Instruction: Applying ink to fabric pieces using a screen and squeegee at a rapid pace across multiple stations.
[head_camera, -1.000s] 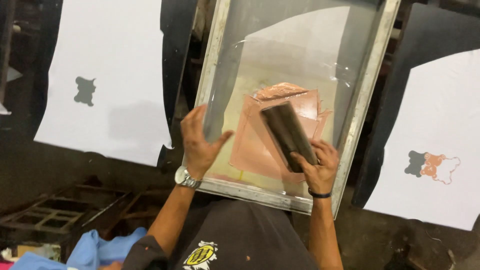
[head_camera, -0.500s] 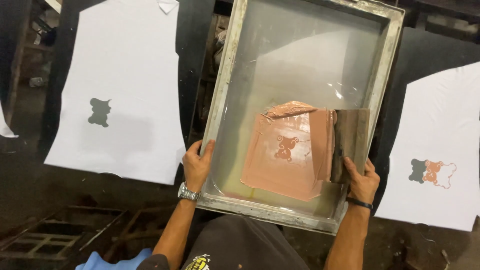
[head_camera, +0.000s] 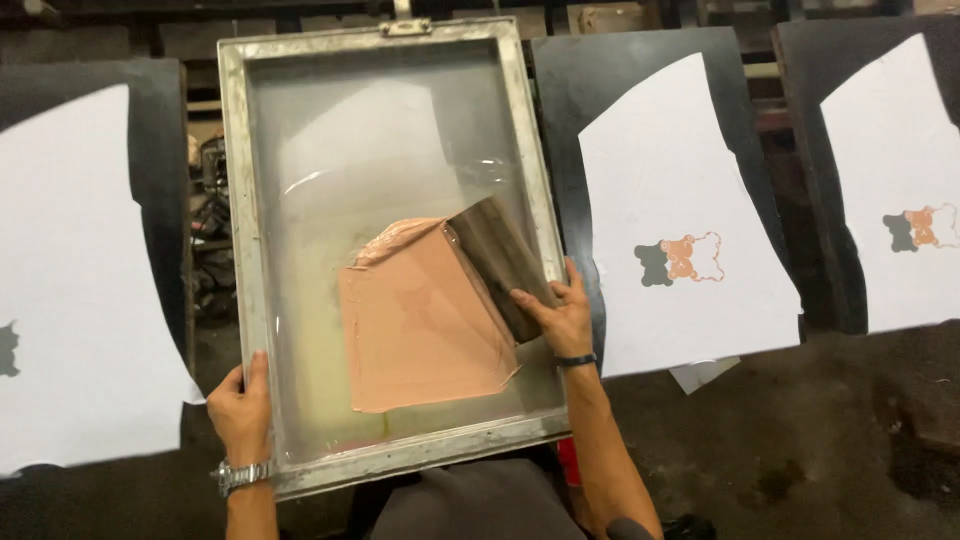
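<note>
Dim print shop, dark floor (head_camera: 830, 450), row of black pallets (head_camera: 560, 110) carrying white fabric pieces (head_camera: 690, 160). Metal-framed screen (head_camera: 232, 200) lying flat at centre, peach ink patch (head_camera: 420, 330) spread over lower middle of mesh. Right hand (head_camera: 560, 315) curled around dark squeegee (head_camera: 500, 262), blade tilted at right edge of ink, near frame's right rail. Left hand (head_camera: 240, 405) clamped on frame's bottom-left corner, thumb on top, fingers hidden beneath; metal watch (head_camera: 243, 474) on wrist. Grey-and-orange motif (head_camera: 682, 258) on fabric just right of screen; second one (head_camera: 920, 228) at far right, cut by edge. Left fabric piece (head_camera: 70, 300) partly cropped. Clutter behind mesh hard to make out.
</note>
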